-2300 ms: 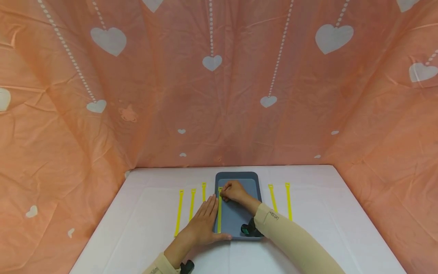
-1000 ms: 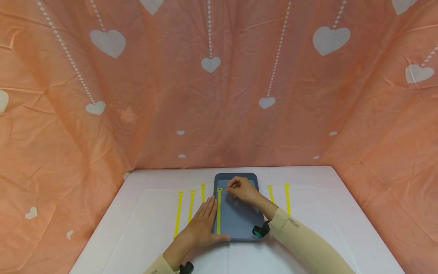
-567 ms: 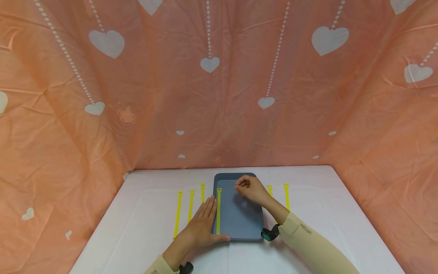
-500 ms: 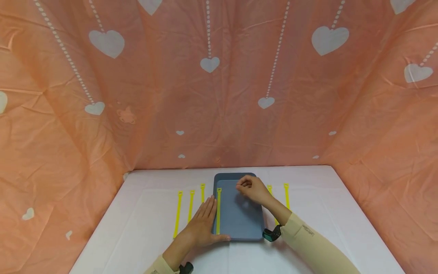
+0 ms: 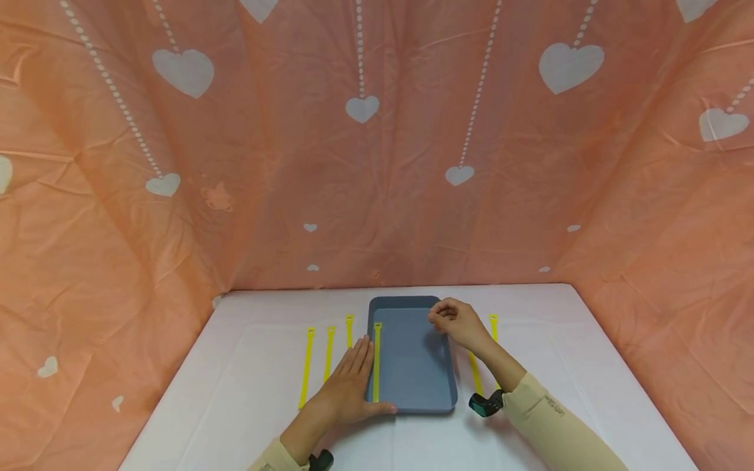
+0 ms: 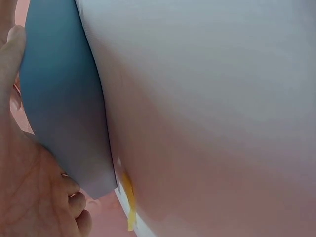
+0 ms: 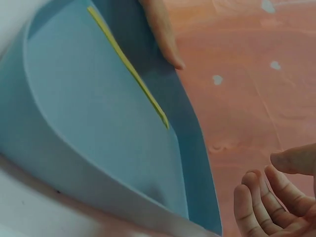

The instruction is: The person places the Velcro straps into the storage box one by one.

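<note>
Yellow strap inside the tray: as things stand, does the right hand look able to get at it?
Likely yes: the right hand appears to hold nothing, and the yellow strap lies uncovered in the tray.

A yellow strip (image 7: pixel 129 68) lay in the blue tray (image 7: pixel 89 103), beside its left wall. The left hand (image 7: pixel 161 29) rested at that wall. The right hand (image 7: pixel 279 205) hung apart, fingers bent.

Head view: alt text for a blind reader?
A left hand rests against the left side of a blue-gray tray with one yellow strip inside; the empty right hand hovers by the tray's far right corner. Five more strips lie on the white table, three left and two right.
</note>
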Motion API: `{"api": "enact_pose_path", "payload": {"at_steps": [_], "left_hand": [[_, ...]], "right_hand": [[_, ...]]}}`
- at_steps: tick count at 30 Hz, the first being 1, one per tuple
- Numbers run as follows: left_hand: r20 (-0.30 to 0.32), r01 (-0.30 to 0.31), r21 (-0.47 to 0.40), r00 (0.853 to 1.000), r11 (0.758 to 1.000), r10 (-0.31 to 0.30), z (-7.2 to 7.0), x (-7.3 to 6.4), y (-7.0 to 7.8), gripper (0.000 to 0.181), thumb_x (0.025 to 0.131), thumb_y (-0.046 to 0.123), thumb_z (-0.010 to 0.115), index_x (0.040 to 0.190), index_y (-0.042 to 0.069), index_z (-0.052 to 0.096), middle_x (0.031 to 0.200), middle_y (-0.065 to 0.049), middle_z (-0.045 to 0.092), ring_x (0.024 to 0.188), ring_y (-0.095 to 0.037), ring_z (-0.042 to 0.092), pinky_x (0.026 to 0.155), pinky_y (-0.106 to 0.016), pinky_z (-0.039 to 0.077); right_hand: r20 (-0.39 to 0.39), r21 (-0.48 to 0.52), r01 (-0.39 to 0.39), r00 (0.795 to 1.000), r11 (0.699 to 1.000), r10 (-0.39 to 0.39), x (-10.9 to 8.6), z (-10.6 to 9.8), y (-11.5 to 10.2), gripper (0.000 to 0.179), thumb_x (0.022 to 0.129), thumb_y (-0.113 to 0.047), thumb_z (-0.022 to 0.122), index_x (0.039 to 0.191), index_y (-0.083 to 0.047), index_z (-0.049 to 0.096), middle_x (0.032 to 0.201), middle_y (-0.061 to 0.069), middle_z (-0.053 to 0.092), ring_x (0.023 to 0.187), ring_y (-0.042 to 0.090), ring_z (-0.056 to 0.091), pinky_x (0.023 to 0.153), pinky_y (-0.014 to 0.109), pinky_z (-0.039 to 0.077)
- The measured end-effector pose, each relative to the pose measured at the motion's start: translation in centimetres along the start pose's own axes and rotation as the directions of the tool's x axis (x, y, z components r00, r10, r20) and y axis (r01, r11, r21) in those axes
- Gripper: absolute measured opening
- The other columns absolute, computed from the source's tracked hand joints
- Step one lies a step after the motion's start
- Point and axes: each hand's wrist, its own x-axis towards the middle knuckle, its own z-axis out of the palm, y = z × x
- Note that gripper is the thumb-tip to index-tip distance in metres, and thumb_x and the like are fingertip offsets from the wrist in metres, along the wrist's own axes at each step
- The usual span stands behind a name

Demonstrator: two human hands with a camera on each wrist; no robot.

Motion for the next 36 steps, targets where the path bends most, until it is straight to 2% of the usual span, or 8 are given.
{"api": "enact_pose_path", "payload": {"at_steps": [5, 12, 20, 30, 36], "left_hand": [[0.004, -0.008, -0.024, 1.000, 1.000, 0.008, 0.0, 0.0, 0.0, 0.133, 0.087, 0.081, 0.070, 0.170, -0.004, 0.011, 0.179, -0.021, 0.005, 0.167, -0.036, 0.005, 0.132, -0.055, 0.018], [-0.004, -0.018, -0.032, 1.000, 0.999, 0.018, -0.2, -0.1, 0.1, 0.132, 0.086, 0.080, 0.071, 0.170, -0.004, 0.013, 0.179, -0.022, 0.006, 0.166, -0.036, 0.006, 0.133, -0.055, 0.018], [-0.019, -0.038, -0.053, 0.999, 0.998, 0.037, 0.1, -0.2, -0.1, 0.133, 0.086, 0.085, 0.066, 0.170, -0.004, 0.012, 0.179, -0.022, 0.005, 0.167, -0.036, 0.005, 0.133, -0.056, 0.016], [0.004, -0.005, -0.002, 1.000, 1.000, 0.005, -0.1, 0.0, 0.1, 0.133, 0.086, 0.083, 0.069, 0.170, -0.003, 0.013, 0.179, -0.021, 0.005, 0.167, -0.035, 0.007, 0.133, -0.052, 0.018], [0.017, 0.009, 0.001, 1.000, 1.000, -0.009, -0.2, 0.0, 0.1, 0.133, 0.086, 0.084, 0.068, 0.171, -0.001, 0.011, 0.180, -0.019, 0.003, 0.167, -0.033, 0.005, 0.134, -0.051, 0.017]], "right_hand": [[-0.035, 0.024, -0.024, 0.999, 0.999, 0.025, -0.3, -1.3, 0.1, 0.019, 0.105, -0.014, 0.072, 0.114, 0.003, 0.071, 0.101, 0.021, 0.075, 0.089, 0.037, 0.073, 0.081, 0.047, 0.064], [-0.083, 0.004, -0.065, 0.994, 0.998, 0.066, -0.8, -2.9, 0.9, 0.023, 0.106, -0.016, 0.070, 0.117, 0.004, 0.070, 0.107, 0.022, 0.076, 0.090, 0.033, 0.074, 0.082, 0.045, 0.065], [-0.123, 0.000, -0.120, 0.985, 0.993, 0.119, -1.4, -4.7, 2.0, 0.022, 0.107, -0.013, 0.067, 0.118, 0.006, 0.070, 0.109, 0.025, 0.075, 0.093, 0.035, 0.074, 0.083, 0.040, 0.065], [-0.169, -0.011, -0.178, 0.970, 0.984, 0.174, -2.4, -6.6, 3.0, 0.023, 0.107, -0.010, 0.065, 0.120, 0.009, 0.069, 0.106, 0.022, 0.076, 0.092, 0.032, 0.075, 0.079, 0.035, 0.064], [-0.207, -0.055, -0.199, 0.961, 0.978, 0.184, -2.9, -8.0, 3.8, 0.031, 0.109, -0.016, 0.065, 0.123, 0.012, 0.066, 0.107, 0.026, 0.075, 0.089, 0.024, 0.074, 0.076, 0.031, 0.064]]}}
